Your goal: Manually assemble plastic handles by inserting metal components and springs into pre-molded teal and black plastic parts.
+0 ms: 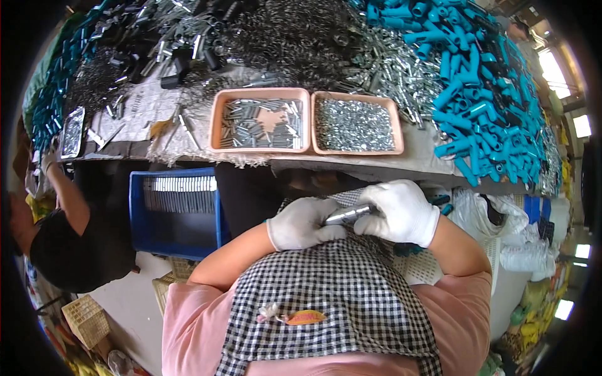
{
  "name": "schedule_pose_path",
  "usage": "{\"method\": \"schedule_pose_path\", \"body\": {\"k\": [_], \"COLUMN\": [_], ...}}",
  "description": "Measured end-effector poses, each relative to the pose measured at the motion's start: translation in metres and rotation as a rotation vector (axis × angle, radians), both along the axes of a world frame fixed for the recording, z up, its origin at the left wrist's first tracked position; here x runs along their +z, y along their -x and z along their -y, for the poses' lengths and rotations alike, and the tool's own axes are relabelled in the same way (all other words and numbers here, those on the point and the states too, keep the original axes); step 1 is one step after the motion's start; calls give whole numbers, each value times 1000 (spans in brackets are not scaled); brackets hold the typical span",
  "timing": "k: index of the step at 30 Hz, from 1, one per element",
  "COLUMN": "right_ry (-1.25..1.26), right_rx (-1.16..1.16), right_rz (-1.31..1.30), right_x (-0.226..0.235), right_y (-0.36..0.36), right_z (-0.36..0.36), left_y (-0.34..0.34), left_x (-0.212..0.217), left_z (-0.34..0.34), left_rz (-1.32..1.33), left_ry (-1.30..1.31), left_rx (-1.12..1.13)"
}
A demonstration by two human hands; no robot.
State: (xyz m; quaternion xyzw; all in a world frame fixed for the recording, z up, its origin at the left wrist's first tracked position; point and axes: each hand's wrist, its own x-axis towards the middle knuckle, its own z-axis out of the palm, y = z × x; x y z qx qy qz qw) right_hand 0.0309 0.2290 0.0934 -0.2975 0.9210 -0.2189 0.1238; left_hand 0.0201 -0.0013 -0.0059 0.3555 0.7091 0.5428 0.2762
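Both hands wear white gloves and meet in front of my checked apron, below the table's edge. A shiny metal tube (348, 215) lies slantwise between them. My left hand (303, 224) is closed round its left end, and my right hand (399, 212) grips the other end from above. Some of the tube is hidden by the gloved fingers. Just beyond my hands stand two pink trays on the table: the left tray (216, 125) holds small metal pins (241, 128), the right tray (401, 147) a heap of tiny metal parts (352, 124).
Turquoise plastic handles (467, 94) pile up at the table's right, dark wire springs (285, 37) at its middle back. A blue crate (177, 247) with rows of metal tubes (180, 191) stands left of me. A co-worker (81, 241) reaches to the table at far left.
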Motion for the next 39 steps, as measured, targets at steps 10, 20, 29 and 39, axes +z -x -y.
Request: {"method": "schedule_pose_path", "body": {"k": [10,20,29,39], "right_ry": [-86,-155,-191,55], "right_rx": [9,20,-10,97], "right_rz": [33,96,420,47], "right_x": [-2,-6,-7,-19], "right_y": [-4,-5,-2,-9], "right_z": [-5,-11,-16,-13], "left_y": [-1,1,2,-3], "left_x": [9,10,15,11], "left_z": [-7,-11,-12,-16], "left_rz": [-14,5,41,6], "left_ry": [24,77,125,95], "left_rx": [-28,-84,-79,-80]}}
